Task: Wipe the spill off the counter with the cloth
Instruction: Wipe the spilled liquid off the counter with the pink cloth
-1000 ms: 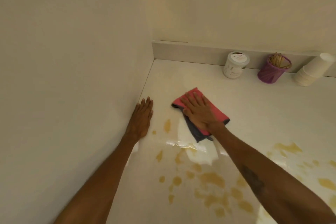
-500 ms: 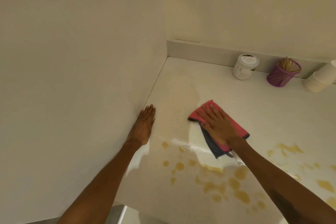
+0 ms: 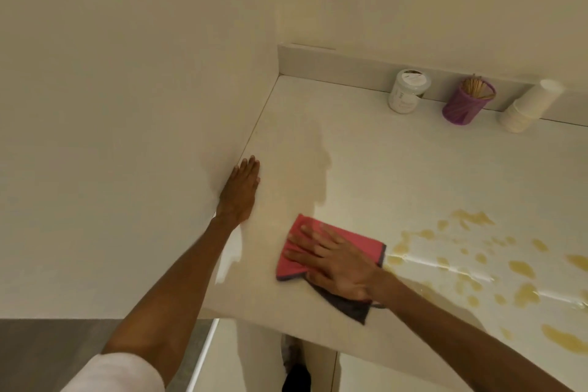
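My right hand (image 3: pixel 334 259) lies flat with spread fingers on a folded pink cloth (image 3: pixel 362 243) that has a dark grey underside; it presses the cloth onto the white counter (image 3: pixel 397 162) near the front edge. Yellow-brown spill blotches (image 3: pixel 521 267) spread over the counter to the right of the cloth, with a wet streak running through them. My left hand (image 3: pixel 240 192) rests flat on the counter against the left wall, fingers together, holding nothing.
Along the back ledge stand a white jar (image 3: pixel 407 91), a purple cup of wooden sticks (image 3: pixel 467 102) and a stack of white paper cups (image 3: pixel 528 110). A wall closes the left side. The counter's front edge (image 3: pixel 286 328) runs below the cloth, cabinet fronts beneath.
My right hand has dragged the cloth toward the front edge and leftward; the blotches that lay in front of the left hand are gone. The left hand stays planted by the wall.
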A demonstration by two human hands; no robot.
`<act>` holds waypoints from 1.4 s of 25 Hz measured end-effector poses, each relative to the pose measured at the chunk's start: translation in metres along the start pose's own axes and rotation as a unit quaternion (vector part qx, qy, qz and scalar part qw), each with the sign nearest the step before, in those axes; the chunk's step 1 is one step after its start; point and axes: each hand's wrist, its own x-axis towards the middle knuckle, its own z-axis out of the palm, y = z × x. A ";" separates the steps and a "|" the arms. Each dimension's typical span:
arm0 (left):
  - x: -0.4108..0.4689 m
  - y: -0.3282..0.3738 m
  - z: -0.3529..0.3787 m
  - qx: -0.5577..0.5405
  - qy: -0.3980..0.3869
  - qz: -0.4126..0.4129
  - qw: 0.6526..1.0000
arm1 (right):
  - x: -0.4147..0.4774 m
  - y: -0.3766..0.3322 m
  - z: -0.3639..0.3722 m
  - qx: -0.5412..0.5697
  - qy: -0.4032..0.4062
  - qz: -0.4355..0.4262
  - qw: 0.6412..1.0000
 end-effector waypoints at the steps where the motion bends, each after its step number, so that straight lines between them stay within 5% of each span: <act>1: -0.004 0.002 0.001 -0.005 0.007 -0.006 1.000 | -0.019 0.013 0.001 -0.009 0.011 0.015 1.000; 6: -0.016 0.010 0.002 0.004 0.004 -0.019 1.000 | 0.015 0.053 -0.008 0.009 -0.001 0.202 0.979; 10: -0.028 0.009 0.001 -0.003 -0.005 -0.028 1.000 | 0.063 0.002 -0.002 0.026 0.001 0.168 0.986; 16: -0.042 0.015 0.001 -0.010 -0.010 -0.051 0.999 | -0.001 -0.071 0.015 0.026 0.018 0.107 0.994; 23: -0.081 0.062 0.009 0.014 -0.019 -0.077 0.997 | -0.135 -0.019 0.023 0.022 0.037 0.270 0.962; 27: -0.078 0.061 0.006 0.034 -0.008 -0.086 0.996 | -0.095 0.031 0.010 0.012 0.059 0.351 0.935; 31: -0.078 0.053 0.006 0.032 -0.001 -0.083 0.996 | -0.012 0.016 0.009 0.055 0.054 0.309 0.948; 35: -0.078 0.050 0.005 0.019 0.003 -0.072 0.997 | -0.030 -0.033 0.024 0.020 0.051 0.242 0.969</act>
